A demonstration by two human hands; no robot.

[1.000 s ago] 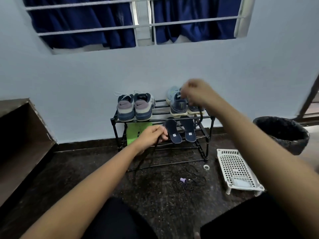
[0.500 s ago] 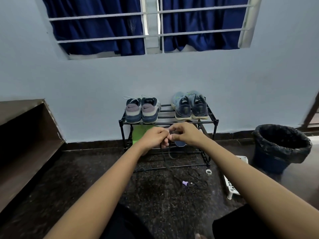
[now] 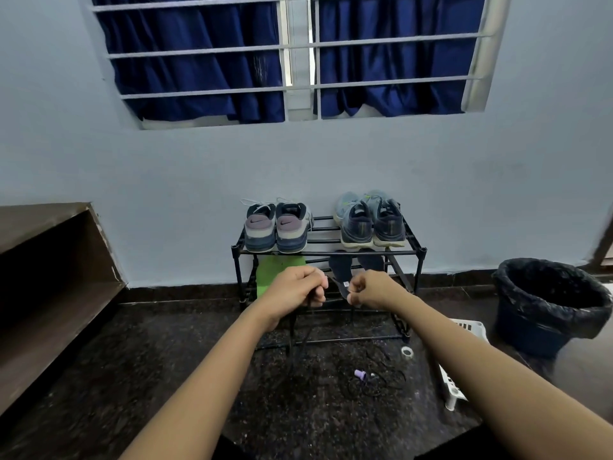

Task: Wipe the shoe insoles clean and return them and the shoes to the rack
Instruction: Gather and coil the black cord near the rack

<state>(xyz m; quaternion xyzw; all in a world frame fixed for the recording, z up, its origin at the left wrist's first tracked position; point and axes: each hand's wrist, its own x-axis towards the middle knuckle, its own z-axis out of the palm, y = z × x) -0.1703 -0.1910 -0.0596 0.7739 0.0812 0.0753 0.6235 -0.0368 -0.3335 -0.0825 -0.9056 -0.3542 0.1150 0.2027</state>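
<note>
**Pulled Apart**

Both hands have moved away from each other; half a second ago they were touching in front of the rack, and now a gap sits between them.

At the left stands a big brown shelf (image 3: 49, 260). At the right a black bin (image 3: 550, 303) stands on the floor with a black bag in it; it is too dark inside to tell what it holds. Beside it lies a white basket (image 3: 451, 390), partly hidden by the right arm.

The black rack (image 3: 328, 252) stands against the wall. On its top shelf sit two pairs, heels facing out: grey shoes (image 3: 277, 227) on the left and blue shoes (image 3: 370, 222) on the right. Under them, green insoles (image 3: 272, 273) lean at the left and dark insoles (image 3: 341, 267) lean at the right.

Both arms reach out straight, low in front of the rack. The left hand (image 3: 295, 288) is curled into a fist around a dark string (image 3: 292, 330), which hangs down to the floor. The right hand (image 3: 374, 288) is curled too, and its thumb and finger seem to pinch a thin bit of that string. One dark insole's lower end shows in the gap between the hands, just beside the right fingertips (image 3: 352, 297); whether they touch it is not clear.

On the floor lie a small tape ring (image 3: 407, 351) and a tiny purple thing (image 3: 360, 373).
</note>
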